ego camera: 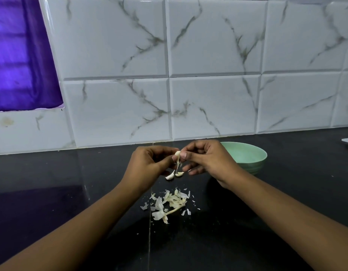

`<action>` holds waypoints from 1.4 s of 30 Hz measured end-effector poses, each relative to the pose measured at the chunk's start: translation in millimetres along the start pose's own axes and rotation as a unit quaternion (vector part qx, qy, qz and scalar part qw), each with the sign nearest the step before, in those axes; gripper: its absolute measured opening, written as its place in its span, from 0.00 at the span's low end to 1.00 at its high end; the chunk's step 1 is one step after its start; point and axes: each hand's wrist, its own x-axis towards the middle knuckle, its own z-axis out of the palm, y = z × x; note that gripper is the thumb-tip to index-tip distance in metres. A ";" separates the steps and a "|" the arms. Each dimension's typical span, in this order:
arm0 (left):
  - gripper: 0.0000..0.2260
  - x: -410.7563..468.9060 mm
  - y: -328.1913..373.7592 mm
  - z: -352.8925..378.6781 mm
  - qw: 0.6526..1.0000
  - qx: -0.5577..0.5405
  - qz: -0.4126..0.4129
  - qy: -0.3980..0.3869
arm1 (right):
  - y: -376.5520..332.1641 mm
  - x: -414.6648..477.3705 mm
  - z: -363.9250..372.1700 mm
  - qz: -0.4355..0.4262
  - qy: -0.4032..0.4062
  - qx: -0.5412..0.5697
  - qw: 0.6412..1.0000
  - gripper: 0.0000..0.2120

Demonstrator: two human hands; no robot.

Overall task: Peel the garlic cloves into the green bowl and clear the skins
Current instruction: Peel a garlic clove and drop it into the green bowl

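Left hand [149, 163] and right hand [206, 159] raised together over the black counter [52, 192], fingertips of both pinched on one garlic clove [177, 153] held between them; a strip of skin [177, 166] hangs down from it. Two more cloves [174, 175] lie on the counter just below the hands. Pile of loose skins [169, 204] nearer the body, between the forearms. Green bowl [247, 155] just beyond the right hand, partly hidden by it; contents cannot be told
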 end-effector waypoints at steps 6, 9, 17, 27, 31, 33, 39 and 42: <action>0.07 0.1 -1.1 -1.8 0.998 0.049 0.032 -0.002 | -2.6 -1.4 -1.5 0.011 0.001 0.001 1.000 0.03; 0.08 -1.2 -1.7 -1.1 0.995 0.084 0.058 0.003 | -3.0 -1.7 0.8 0.017 0.016 0.001 1.000 0.04; 0.07 -3.2 1.2 4.6 0.987 0.124 0.099 0.023 | -2.9 -1.9 3.7 0.023 0.031 0.013 0.999 0.07; 0.06 -1.1 -0.8 2.5 0.996 0.069 0.052 0.022 | -6.0 -0.2 -1.8 0.050 0.009 0.092 0.994 0.04; 0.06 -1.9 -1.3 3.4 0.995 0.076 0.057 0.025 | -6.0 -0.5 -1.7 0.056 0.001 0.084 0.995 0.04; 0.07 -2.3 -1.3 3.5 0.995 0.080 0.059 0.028 | -6.7 -0.6 -1.0 0.056 0.000 0.079 0.995 0.06; 0.07 -4.1 0.2 4.9 0.990 0.105 0.085 0.039 | -5.8 0.3 1.3 0.056 -0.010 0.058 0.997 0.08; 0.06 -5.3 1.8 6.6 0.987 0.116 0.104 0.045 | -6.2 -0.7 5.4 0.056 -0.011 0.057 0.997 0.09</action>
